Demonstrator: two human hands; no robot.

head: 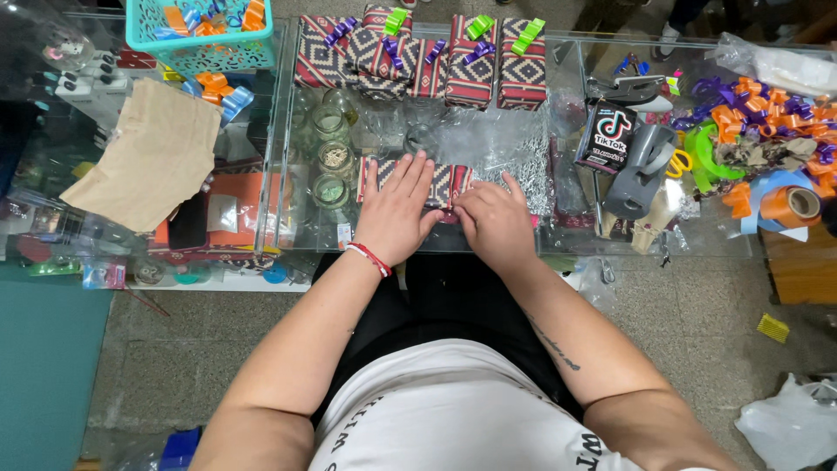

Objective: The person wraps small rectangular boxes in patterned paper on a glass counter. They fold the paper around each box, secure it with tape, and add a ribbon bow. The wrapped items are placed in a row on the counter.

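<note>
Both hands rest on a glass counter [558,240], side by side and nearly touching. The left hand [397,214] lies flat, palm down, fingers spread wide and pointing away from the body, pressing on a small box [440,185] wrapped in red, black and white patterned paper. A red cord bracelet [370,257] circles that wrist. The right hand [495,222] is curled narrow, its fingertips bent down onto the near right end of the same box, pinching at the paper there; whether it grips a fold or only presses cannot be told. The box lies under the left palm and fingers and just ahead of the right knuckles, with its far edge showing beyond the fingertips.

Just beyond the right hand spreads a sheet of crinkled clear wrap [510,144]. To the right of that hand, near but apart, stand a small black carton [608,139] and a grey tape dispenser [641,170]. Farther right lie a roll of orange ribbon [792,205] and a heap of orange and purple bows [767,122].

To the left of the left hand, glass jars [331,157] show through the counter top, and farther left lies a sheet of brown paper [153,153].

At the far edge of the counter, well beyond both hands, a row of wrapped boxes [453,57] in the same pattern stands with purple and green bows on top. A turquoise basket [144,35] sits at the far left.
</note>
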